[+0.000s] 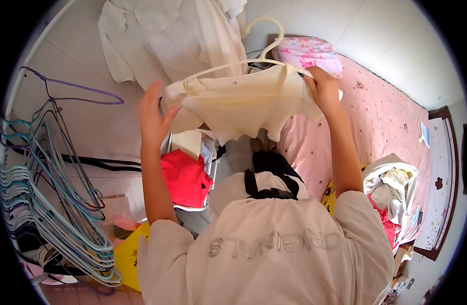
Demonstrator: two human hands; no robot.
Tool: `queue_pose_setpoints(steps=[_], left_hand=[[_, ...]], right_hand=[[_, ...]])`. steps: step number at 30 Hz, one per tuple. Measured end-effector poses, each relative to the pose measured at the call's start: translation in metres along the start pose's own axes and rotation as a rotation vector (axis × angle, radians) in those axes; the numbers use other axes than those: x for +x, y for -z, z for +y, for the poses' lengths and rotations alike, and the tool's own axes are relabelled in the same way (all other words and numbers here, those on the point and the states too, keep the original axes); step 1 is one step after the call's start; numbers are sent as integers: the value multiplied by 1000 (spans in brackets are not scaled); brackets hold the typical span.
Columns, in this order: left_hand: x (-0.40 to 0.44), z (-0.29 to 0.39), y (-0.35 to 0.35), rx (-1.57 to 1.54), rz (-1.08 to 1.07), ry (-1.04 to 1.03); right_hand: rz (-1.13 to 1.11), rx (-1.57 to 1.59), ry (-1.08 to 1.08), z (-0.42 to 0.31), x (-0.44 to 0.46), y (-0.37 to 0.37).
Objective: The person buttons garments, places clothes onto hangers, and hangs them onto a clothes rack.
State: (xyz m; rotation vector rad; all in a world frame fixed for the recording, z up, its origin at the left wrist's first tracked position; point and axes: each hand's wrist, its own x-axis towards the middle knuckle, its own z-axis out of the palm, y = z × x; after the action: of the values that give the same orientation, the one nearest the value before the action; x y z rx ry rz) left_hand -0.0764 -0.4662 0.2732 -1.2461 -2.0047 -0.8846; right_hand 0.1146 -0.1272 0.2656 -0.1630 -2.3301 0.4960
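Far left: white metal rail (10,107), curved by the lens; a purple wire hanger (83,84) on its upper part, and below it a dense bundle of teal, white and dark hangers (65,213). Yellow bag with dark print (133,256) beside the bundle's lower right edge. Above, a white collared garment (157,38) hangs against the wall.

Left hand (156,114): raised at the left end of the cream garment, fingers spread, blurred; grip released. Whether the thumb touches the cloth: cannot tell. Under the left forearm's inner side, bright red cloth (185,178) lies toward the near edge of a white rack (190,208).

Centre: small cream cloth garment (238,109) with scalloped lower edge, held up in front of the person on a cream plastic hanger (266,60), hook upward. It is above the gap between rack and bed.

Right hand (322,89): grasping the right end of garment and hanger together.

Right: pink patterned bed (376,122); pink floral pillow (312,56) at its far left corner; white open bag of clothes (409,170) by its near edge
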Motion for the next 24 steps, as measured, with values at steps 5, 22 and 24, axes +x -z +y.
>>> queue_pose_setpoints(steps=[5, 22, 24], left_hand=[[8, 13, -35, 89, -329, 124], [24, 25, -39, -61, -186, 176], [14, 16, -31, -146, -145, 273]], right_hand=[[-33, -40, 31, 0, 0, -8], [-3, 31, 116, -10, 2, -38], [-15, 5, 69, 6, -1, -28]])
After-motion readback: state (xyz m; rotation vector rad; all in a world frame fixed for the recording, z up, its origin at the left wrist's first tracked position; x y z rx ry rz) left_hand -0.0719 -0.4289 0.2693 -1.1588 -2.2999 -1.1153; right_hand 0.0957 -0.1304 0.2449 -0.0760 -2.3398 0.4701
